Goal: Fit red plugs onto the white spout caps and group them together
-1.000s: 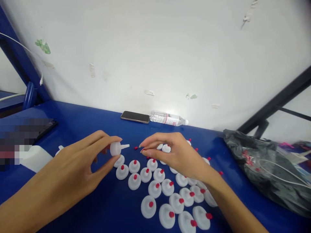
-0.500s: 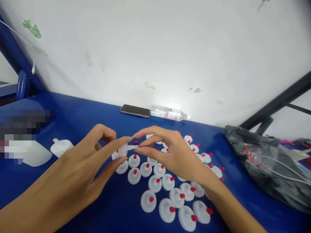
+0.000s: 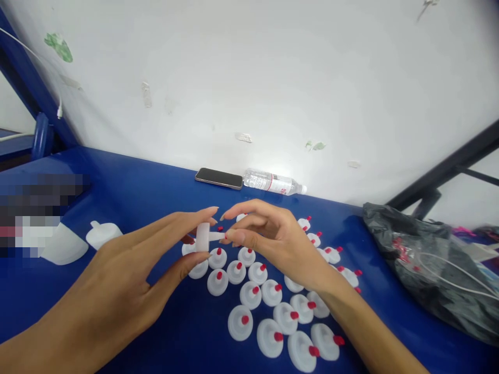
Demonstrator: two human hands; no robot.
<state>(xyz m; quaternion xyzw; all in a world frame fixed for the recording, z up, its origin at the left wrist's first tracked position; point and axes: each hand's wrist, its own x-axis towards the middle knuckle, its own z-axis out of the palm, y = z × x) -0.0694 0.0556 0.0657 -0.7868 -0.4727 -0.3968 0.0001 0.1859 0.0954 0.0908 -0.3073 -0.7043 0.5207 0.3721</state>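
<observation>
My left hand [image 3: 136, 270] grips a white plastic nozzle cap [image 3: 202, 238] by its round base, between the thumb and fingers, with its thin spout pointing right. At the spout's tip, my right hand [image 3: 278, 244] pinches a small red tip cap [image 3: 226, 236], mostly hidden by the thumb and fingers. Below and to the right of my hands, several white nozzle caps with red tips stand on the blue table, such as this nozzle cap [image 3: 240, 323]. A loose red tip cap [image 3: 220, 229] lies behind the held nozzle.
A phone [image 3: 219, 178] and a clear bottle [image 3: 273, 183] lie along the white wall. On the left are a white scoop-like piece [image 3: 103, 235] and a larger white piece [image 3: 66, 246]. A dark plastic bag [image 3: 413, 270] with red bits sits at the right.
The nozzle cap's base now shows more plainly between my left fingers. My right index finger has lifted slightly, and red now shows at the spout's tip. The view has shifted a little.
</observation>
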